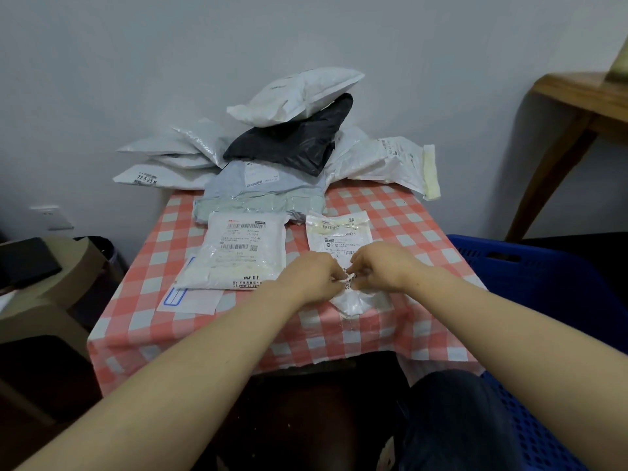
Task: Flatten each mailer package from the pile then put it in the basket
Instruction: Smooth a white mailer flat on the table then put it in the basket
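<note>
A small white mailer (339, 232) with printed labels lies on the checked tablecloth (401, 219) right of centre. My left hand (311, 275) and my right hand (384, 266) meet over its near part, and each pinches the plastic there. A wider white mailer (243, 253) lies flat just to the left. Behind them a pile of mailers (289, 144) rises against the wall, with a black one under a puffy white one on top. The blue basket (530, 266) stands to the right of the table.
A flat envelope with a blue frame (190, 299) pokes out beneath the wide mailer. A wooden table (577, 107) stands at the far right. A beige stool with a dark object (40, 263) sits on the left. My knee (452, 419) is below the table edge.
</note>
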Demonstrator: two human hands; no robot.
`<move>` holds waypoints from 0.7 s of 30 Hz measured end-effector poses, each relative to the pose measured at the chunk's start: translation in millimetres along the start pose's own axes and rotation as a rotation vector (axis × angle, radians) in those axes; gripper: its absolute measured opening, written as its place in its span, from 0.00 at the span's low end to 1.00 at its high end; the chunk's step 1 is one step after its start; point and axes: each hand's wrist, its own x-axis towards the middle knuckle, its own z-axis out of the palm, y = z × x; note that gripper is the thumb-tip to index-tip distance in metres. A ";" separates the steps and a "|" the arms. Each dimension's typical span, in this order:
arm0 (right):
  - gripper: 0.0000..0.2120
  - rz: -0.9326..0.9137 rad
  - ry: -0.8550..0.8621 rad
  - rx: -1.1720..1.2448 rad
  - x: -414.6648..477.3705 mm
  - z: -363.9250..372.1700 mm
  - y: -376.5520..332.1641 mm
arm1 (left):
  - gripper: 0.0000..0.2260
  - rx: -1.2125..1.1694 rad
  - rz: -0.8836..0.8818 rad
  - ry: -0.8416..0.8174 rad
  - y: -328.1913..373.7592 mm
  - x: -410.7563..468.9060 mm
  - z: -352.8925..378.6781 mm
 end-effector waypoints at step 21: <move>0.21 0.011 -0.068 0.110 4.7 6.4 5.2 | 0.26 0.123 -0.039 -0.255 -15.3 14.1 -9.0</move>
